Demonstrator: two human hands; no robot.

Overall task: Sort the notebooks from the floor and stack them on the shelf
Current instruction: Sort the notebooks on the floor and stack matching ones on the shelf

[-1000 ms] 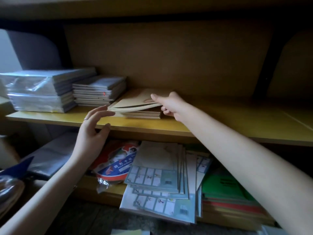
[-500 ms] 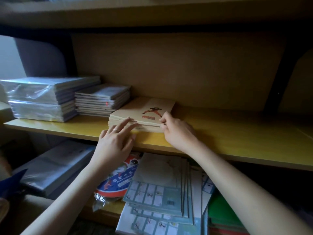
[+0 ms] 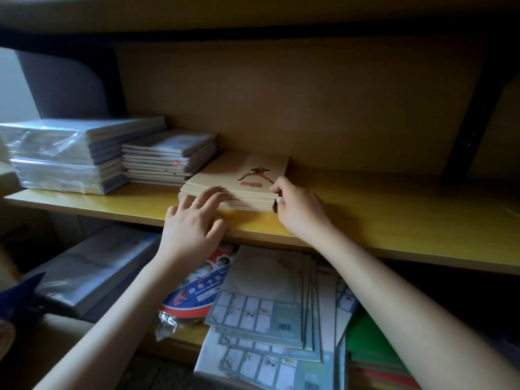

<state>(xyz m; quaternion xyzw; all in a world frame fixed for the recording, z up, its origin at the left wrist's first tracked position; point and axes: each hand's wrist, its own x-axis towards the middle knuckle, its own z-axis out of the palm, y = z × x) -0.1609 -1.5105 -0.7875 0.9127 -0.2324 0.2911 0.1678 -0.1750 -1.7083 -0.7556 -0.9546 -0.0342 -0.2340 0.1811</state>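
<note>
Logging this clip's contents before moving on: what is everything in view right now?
shelf: one, yellow, across the middle
tan notebooks: one stack, tan, mid-shelf
grey notebooks: one stack, grey, just left of the tan notebooks
wrapped packs: two, clear plastic over grey, shelf's far left, stacked
printed sheets: several, pale blue-green, lower level under the hands
round packet: one, red and blue, left of the printed sheets
green books: one pile, green, lower right
left hand: one, fingers flat on the tan notebooks' front edge
right hand: one, grips their right front corner
</note>
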